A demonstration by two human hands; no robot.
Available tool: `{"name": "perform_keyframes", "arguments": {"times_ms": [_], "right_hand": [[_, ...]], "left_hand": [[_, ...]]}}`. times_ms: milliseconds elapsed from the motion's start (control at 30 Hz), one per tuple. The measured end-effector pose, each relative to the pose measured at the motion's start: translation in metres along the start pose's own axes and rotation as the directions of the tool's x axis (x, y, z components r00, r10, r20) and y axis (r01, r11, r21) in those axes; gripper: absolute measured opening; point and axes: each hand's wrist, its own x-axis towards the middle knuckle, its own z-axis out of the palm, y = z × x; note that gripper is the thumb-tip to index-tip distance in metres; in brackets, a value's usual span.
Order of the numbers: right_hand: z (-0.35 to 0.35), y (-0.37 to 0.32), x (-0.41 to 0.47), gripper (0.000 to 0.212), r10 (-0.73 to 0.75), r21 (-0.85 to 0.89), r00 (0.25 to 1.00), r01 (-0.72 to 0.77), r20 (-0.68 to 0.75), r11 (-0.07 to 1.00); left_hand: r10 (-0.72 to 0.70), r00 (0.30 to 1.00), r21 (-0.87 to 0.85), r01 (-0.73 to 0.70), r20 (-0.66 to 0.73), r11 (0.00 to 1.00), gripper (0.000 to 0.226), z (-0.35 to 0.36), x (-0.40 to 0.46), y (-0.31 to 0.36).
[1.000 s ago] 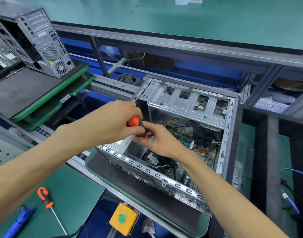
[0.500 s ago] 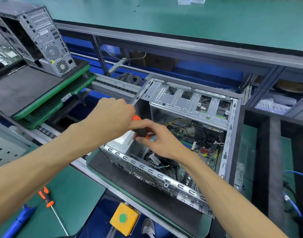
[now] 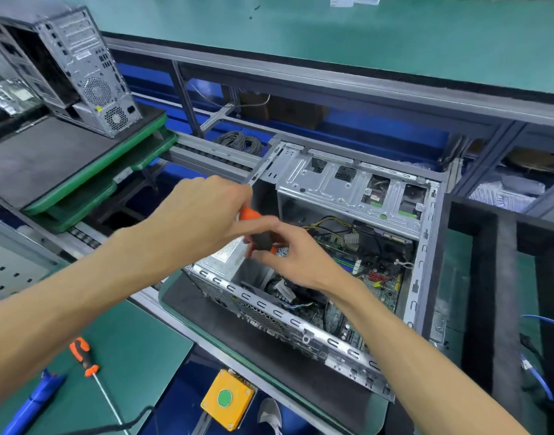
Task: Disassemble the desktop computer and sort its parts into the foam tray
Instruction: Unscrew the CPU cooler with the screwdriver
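Screwdriver [image 3: 257, 234] slants down into the open computer case [image 3: 316, 271] on the desk, its handle wrapped in the left hand [image 3: 203, 215] while the right hand [image 3: 293, 255] pinches the lower handle. Both grips hide shaft, tip and screw. Foam tray [image 3: 504, 277] lies right.

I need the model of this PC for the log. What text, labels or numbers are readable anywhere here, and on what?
Nothing reads clearly.
White label on the silver box inside the open case: print blurred, partly behind the left hand.
Sticker on the second case at far left: too small.
Yellow button box: a plain green button, no lettering.
Motherboard markings: too small.
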Motion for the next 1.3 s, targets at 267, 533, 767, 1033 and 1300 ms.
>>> {"name": "perform_keyframes", "arguments": {"times_ms": [267, 533, 767, 1033, 1300], "right_hand": [[-0.003, -0.004, 0.0, 0.026, 0.055, 0.006, 0.997, -0.056, 0.051, 0.998], [-0.005, 0.001, 0.0, 0.013, 0.136, -0.031, 0.989, -0.134, 0.059, 0.99], [0.003, 0.01, 0.002, 0.016, 0.11, -0.135, 0.986, -0.094, 0.122, 0.986], [-0.03, -0.017, 0.029, 0.019, 0.161, 0.24, 0.983, -0.137, -0.086, 0.961], [-0.044, 0.014, 0.04, 0.023, 0.242, -0.073, 0.965, -0.25, -0.103, 0.966]], "left_hand": [[0.208, 0.978, -0.146, -0.203, 0.021, 0.968, 0.042, -0.014, 0.008, 0.0], [0.276, 0.957, -0.265, -0.244, 0.088, 0.933, 0.051, -0.011, -0.003, 0.004], [0.091, 0.981, 0.302, -0.141, 0.172, 0.943, 0.036, 0.011, -0.003, -0.009], [0.139, 0.989, -0.528, -0.09, 0.053, 0.844, 0.033, -0.012, 0.057, -0.008], [0.113, 0.992, -0.529, -0.067, 0.055, 0.846, 0.031, 0.014, 0.097, -0.024]]}}
